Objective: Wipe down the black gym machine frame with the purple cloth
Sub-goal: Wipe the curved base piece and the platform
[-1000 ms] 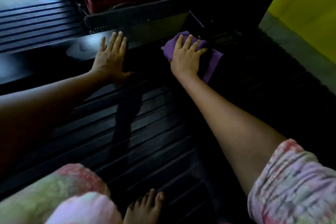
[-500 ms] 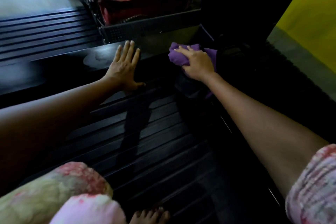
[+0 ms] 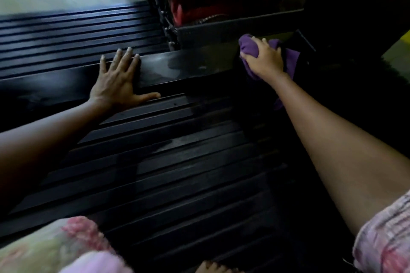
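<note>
Risen, right hand (image 3: 265, 60) fingers grip purple cloth (image 3: 249, 47).

dim, underexposed scene, daylight glare at far left, deep shadow at far right, soft motion blur, wide-angle edge bending

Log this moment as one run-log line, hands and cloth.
left hand: flat on black frame bar | right hand: grips bunched purple cloth at bar's right end | step: wiping
</note>
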The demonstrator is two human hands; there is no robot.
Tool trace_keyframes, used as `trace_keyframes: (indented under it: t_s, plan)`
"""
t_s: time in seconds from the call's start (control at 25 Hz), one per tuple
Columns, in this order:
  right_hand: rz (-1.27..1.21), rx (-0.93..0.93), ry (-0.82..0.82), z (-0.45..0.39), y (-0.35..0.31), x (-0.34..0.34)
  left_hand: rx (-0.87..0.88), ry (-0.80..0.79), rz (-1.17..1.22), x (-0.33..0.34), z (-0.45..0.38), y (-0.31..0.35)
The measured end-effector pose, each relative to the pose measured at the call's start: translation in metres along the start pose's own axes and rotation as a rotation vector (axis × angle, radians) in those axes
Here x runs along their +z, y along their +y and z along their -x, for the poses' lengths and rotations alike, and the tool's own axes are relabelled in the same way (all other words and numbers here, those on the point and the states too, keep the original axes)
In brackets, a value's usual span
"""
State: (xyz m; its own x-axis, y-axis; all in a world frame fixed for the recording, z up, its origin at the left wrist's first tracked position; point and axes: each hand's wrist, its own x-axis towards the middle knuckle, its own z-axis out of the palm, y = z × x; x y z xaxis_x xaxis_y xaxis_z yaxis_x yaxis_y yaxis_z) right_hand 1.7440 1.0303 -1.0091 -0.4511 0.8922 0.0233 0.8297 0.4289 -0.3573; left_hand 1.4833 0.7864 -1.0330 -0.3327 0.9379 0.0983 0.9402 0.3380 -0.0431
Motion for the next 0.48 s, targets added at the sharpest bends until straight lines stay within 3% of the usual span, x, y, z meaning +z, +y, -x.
trace_keyframes:
  t_s: [0.28, 0.4, 0.48]
  plan:
    - [0.048, -0.192, -0.137, 0.008, -0.103, 0.028, 0.035, -0.031, 0.105, -0.005, 0.001, -0.001]
    - [0.000, -0.322, -0.136, 0.021, -0.105, 0.030, 0.020, -0.031, 0.108, -0.005, 0.003, -0.003]
    - [-0.096, -0.302, -0.119, 0.021, -0.093, 0.024, 0.024, -0.034, 0.117, -0.005, 0.002, -0.003]
